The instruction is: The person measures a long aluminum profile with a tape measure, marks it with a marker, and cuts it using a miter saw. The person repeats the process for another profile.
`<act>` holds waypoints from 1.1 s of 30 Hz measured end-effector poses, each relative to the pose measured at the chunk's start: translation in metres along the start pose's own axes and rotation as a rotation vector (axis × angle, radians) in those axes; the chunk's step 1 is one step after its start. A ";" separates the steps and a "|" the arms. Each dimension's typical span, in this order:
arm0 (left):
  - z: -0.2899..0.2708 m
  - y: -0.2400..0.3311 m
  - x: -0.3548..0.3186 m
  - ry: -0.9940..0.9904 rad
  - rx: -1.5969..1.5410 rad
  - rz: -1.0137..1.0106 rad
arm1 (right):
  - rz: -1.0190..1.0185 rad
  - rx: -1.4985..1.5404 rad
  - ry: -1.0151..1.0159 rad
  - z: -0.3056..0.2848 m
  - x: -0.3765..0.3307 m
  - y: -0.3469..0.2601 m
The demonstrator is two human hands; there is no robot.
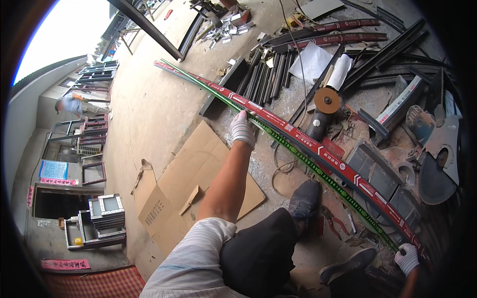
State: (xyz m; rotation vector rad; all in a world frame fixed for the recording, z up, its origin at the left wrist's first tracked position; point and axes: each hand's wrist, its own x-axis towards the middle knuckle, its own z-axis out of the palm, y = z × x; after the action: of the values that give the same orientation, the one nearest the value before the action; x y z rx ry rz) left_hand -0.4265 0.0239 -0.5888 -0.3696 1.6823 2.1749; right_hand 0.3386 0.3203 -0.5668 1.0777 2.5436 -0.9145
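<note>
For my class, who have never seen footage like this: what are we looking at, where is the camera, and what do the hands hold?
There is one picture, taken by a wide fisheye camera worn on a person's head and looking down, so straight edges look bent. No machine does the work: two gloved hands do. The left hand grips a long metal strip wrapped in red film partway along, and the right hand holds it near its close end. A green-marked strip lies beside it. Below are the person's dark trousers and shoes. On the concrete floor lie flattened cardboard, an angle grinder, dark metal bars and a toothed saw blade. Another person bends over far off on the left.
</note>
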 end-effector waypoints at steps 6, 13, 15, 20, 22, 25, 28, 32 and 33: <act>0.008 0.004 -0.007 -0.024 -0.001 0.021 | 0.001 -0.001 -0.007 0.005 0.001 0.007; 0.003 0.005 -0.004 -0.019 0.047 0.086 | 0.035 0.023 -0.018 0.002 0.005 -0.003; -0.002 0.004 0.000 -0.012 0.037 0.087 | -0.019 0.005 0.001 0.004 0.006 0.002; 0.000 0.003 -0.002 -0.003 0.045 0.078 | -0.048 0.012 0.019 0.005 0.008 0.000; -0.001 0.005 -0.004 -0.003 0.062 0.089 | -0.043 0.015 0.009 0.005 0.011 -0.004; -0.001 0.005 -0.003 -0.030 0.040 0.124 | -0.030 0.007 -0.008 0.006 0.013 0.000; -0.002 0.006 -0.001 -0.024 0.049 0.112 | -0.020 0.040 0.011 0.010 0.014 0.004; -0.003 0.006 -0.001 -0.038 0.039 0.118 | -0.017 0.035 -0.015 0.004 0.021 -0.009; -0.002 0.005 -0.002 -0.031 0.038 0.117 | -0.012 0.035 -0.024 0.003 0.022 -0.012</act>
State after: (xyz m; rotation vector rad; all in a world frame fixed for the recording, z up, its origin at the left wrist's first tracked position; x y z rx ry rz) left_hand -0.4273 0.0210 -0.5842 -0.2317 1.7669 2.2151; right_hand 0.3148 0.3246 -0.5727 1.0555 2.5268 -0.9721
